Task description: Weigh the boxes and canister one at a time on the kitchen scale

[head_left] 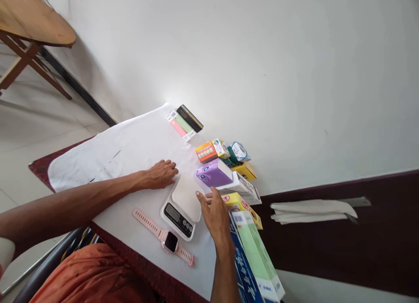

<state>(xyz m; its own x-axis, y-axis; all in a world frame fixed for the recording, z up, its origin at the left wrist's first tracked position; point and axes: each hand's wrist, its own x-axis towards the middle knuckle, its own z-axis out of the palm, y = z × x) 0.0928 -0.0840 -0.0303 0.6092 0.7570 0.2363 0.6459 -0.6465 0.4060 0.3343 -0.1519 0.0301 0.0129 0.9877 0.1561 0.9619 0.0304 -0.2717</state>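
Note:
A white digital kitchen scale with a dark display lies on the white cloth, its platform bare. My left hand rests palm down by the scale's far left corner, fingers loosely bent and holding nothing. On the other side, my right hand is at the scale's right edge with thumb and forefinger apart. It is empty; whether it touches the scale I cannot tell. A pink smartwatch with its strap laid out flat is in front of the scale. Just beyond my right hand stands a purple soft pack.
Along the wall side are a white box, a yellow box, a long green box, a dark blue box and an orange box. A black box lies at the far end. A wooden table stands upper left.

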